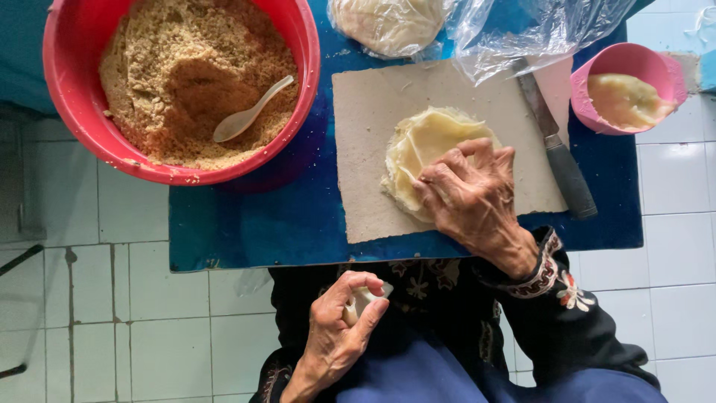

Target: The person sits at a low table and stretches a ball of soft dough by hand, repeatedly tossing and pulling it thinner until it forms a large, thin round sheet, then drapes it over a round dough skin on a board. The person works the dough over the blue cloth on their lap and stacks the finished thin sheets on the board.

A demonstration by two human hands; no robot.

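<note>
On one grey board (373,149), right hand (470,198) flat on wrappers (418,145); left hand's (335,336) grip around one white piece (364,298).

A low blue table (261,224) carries a red plastic basin (71,112) far left, a grey board (373,149) centre, and perhaps a pink cup (656,63) right.

There is only one view, from a camera on the person's head. It looks almost straight down, so the blue table (246,224) is seen from above and fills the upper part of the picture. The view is close: the red bowl (67,112) is cut by the top edge, and the pink cup (634,63) sits near the right edge. At the bottom the person's own lap and the tiled floor (149,336) appear below the table
</note>
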